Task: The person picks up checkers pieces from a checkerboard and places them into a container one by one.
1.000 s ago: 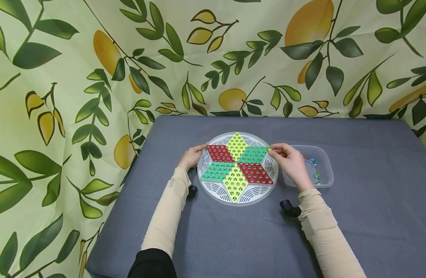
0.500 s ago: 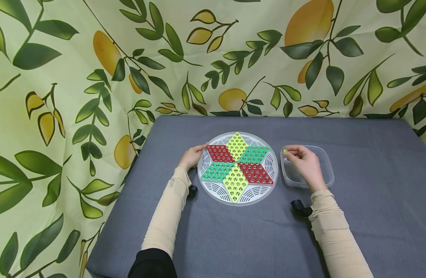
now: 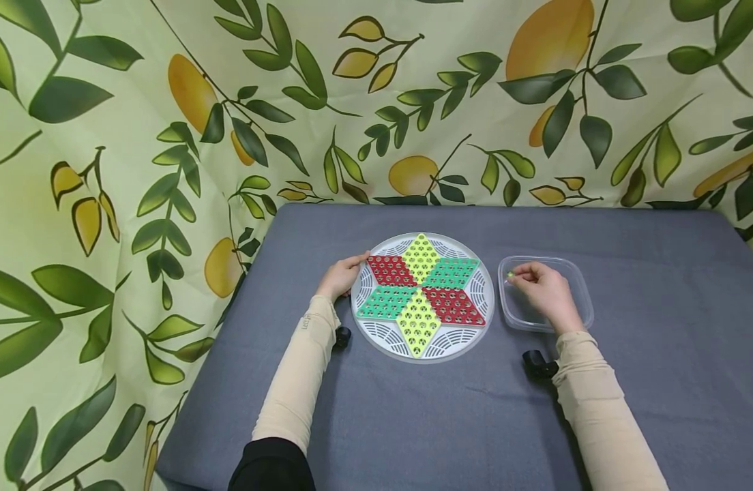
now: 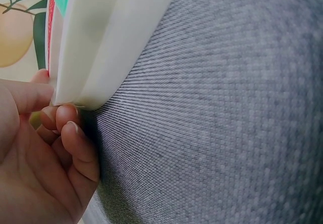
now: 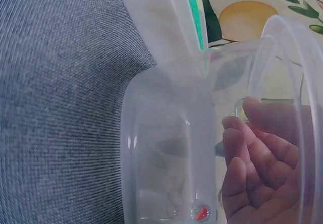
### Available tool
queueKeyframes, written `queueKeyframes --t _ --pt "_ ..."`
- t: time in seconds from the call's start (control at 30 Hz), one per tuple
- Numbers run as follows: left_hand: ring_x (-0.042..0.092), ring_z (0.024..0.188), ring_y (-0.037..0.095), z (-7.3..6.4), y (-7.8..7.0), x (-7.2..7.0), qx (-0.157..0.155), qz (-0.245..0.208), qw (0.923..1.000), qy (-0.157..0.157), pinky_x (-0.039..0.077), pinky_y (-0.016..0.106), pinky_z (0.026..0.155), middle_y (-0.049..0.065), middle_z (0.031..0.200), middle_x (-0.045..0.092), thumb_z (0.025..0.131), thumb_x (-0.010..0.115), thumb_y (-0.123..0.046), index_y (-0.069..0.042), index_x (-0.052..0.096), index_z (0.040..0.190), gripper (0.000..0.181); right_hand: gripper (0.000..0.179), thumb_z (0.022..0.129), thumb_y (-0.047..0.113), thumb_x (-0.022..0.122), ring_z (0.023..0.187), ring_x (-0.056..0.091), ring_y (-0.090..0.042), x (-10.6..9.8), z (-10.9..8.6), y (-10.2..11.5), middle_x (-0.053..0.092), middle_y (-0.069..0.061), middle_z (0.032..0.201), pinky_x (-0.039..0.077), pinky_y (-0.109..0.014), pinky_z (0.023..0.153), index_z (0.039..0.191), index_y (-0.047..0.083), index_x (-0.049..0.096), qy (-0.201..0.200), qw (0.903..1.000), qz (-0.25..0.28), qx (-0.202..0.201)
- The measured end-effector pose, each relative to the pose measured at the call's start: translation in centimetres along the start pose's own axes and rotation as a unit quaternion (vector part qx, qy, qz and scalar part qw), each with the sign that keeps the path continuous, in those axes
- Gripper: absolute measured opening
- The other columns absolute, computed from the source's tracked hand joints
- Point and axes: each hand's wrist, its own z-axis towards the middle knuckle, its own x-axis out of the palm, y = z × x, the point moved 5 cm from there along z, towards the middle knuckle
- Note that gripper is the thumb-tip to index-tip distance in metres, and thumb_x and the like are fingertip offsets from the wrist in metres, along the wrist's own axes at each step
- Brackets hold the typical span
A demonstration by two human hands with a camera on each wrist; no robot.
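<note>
A round Chinese checkers board with a red, green and yellow star lies mid-table. My left hand holds its left rim; in the left wrist view the fingers curl against the edge of the white base. Over the clear plastic container, right of the board, my right hand pinches a small glass marble with a yellow-green tint between thumb and fingertips. Through the container wall, the right wrist view shows a clear marble with a red swirl inside.
A grey cloth covers the table. Behind and to the left hangs a curtain with leaves and yellow fruit. A black wrist mount sits under the right wrist, close over the cloth.
My right hand has moved right from the board's upper right green tip to over the container, still pinching the marble. My left hand stays at the board's rim.
</note>
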Motion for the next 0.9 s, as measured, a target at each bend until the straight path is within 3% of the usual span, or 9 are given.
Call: queueKeyframes --t 0.13,0.47,0.57,0.67,0.7,0.73,0.77,0.8,0.9 --pt "0.029 0.039 0.012 0.1 0.0 0.2 -0.005 0.001 1.0000 0.002 0.036 0.026 0.043 -0.003 0.142 0.045 0.101 0.031 -0.037 -0.052 0.041 0.133 0.036 0.028 0.091 0.023 0.059 0.077 0.053 -0.014 0.0 0.0 -0.2 0.065 -0.019 0.097 0.039 -0.023 0.064 0.105 0.000 0.064 0.013 0.9999 -0.006 0.003" --pt "0.029 0.037 0.012 -0.1 -0.4 0.3 0.024 0.009 0.9997 0.005 0.035 0.027 0.041 0.000 0.142 0.046 0.101 0.030 -0.037 -0.053 0.038 0.134 0.037 0.029 0.092 0.025 0.056 0.069 0.049 -0.001 -0.8 -0.3 -0.4 0.066 -0.016 0.093 0.040 -0.019 0.059 0.105 0.000 0.064 0.001 1.0000 -0.003 -0.003" --pt "0.034 0.042 0.016 -0.3 -0.5 0.2 0.024 0.020 0.9995 -0.006 0.037 0.028 0.045 -0.001 0.144 0.044 0.101 0.030 -0.037 -0.053 0.037 0.134 0.037 0.030 0.092 0.026 0.056 0.066 0.047 0.005 -1.0 -0.4 -0.3 0.066 -0.014 0.091 0.040 -0.018 0.058 0.105 0.000 0.065 -0.002 1.0000 -0.001 -0.004" --pt "0.051 0.062 0.022 -0.6 -0.5 0.1 0.035 0.039 0.9982 -0.027 0.043 0.033 0.060 0.000 0.146 0.041 0.101 0.030 -0.036 -0.051 0.036 0.136 0.038 0.031 0.092 0.028 0.056 0.064 0.045 0.006 -1.2 -0.3 -0.1 0.066 -0.013 0.090 0.039 -0.018 0.058 0.104 0.001 0.065 -0.006 1.0000 0.000 -0.004" --pt "0.057 0.076 0.025 -0.8 -0.4 0.0 0.040 0.044 0.9976 -0.037 0.046 0.035 0.069 0.000 0.147 0.041 0.101 0.030 -0.036 -0.049 0.035 0.137 0.039 0.031 0.092 0.028 0.056 0.064 0.045 0.006 -1.3 -0.3 -0.1 0.065 -0.014 0.089 0.039 -0.018 0.058 0.104 0.000 0.065 -0.006 1.0000 0.001 -0.003" --pt "0.060 0.092 0.026 -0.9 -0.4 -0.1 0.046 0.047 0.9969 -0.043 0.046 0.037 0.078 0.000 0.147 0.040 0.101 0.030 -0.036 -0.048 0.034 0.139 0.040 0.032 0.093 0.028 0.055 0.064 0.045 0.007 -1.3 -0.3 -0.1 0.065 -0.015 0.089 0.039 -0.018 0.058 0.105 0.000 0.065 -0.006 1.0000 0.002 -0.002" --pt "0.060 0.095 0.028 -1.0 -0.3 -0.2 0.052 0.040 0.9967 -0.047 0.047 0.038 0.081 0.001 0.147 0.040 0.101 0.031 -0.035 -0.046 0.032 0.141 0.041 0.032 0.093 0.028 0.055 0.064 0.046 0.007 -1.5 -0.3 0.0 0.066 -0.016 0.090 0.039 -0.019 0.058 0.105 0.000 0.065 -0.006 1.0000 0.001 -0.001" --pt "0.060 0.095 0.029 -1.1 -0.1 -0.3 0.055 0.029 0.9968 -0.050 0.047 0.040 0.081 0.004 0.144 0.045 0.101 0.033 -0.035 -0.044 0.031 0.142 0.042 0.032 0.093 0.028 0.055 0.064 0.046 0.007 -1.5 -0.3 0.1 0.066 -0.017 0.091 0.039 -0.019 0.059 0.106 0.000 0.065 -0.005 1.0000 0.001 0.000" --pt "0.061 0.071 0.026 -1.4 0.2 -0.6 0.062 -0.007 0.9969 -0.048 0.051 0.038 0.068 0.016 0.117 0.062 0.100 0.036 -0.032 -0.040 0.026 0.146 0.047 0.034 0.094 0.031 0.053 0.068 0.049 0.004 -2.0 -0.4 0.3 0.067 -0.019 0.095 0.039 -0.020 0.061 0.107 0.002 0.065 0.002 0.9999 -0.011 -0.003"
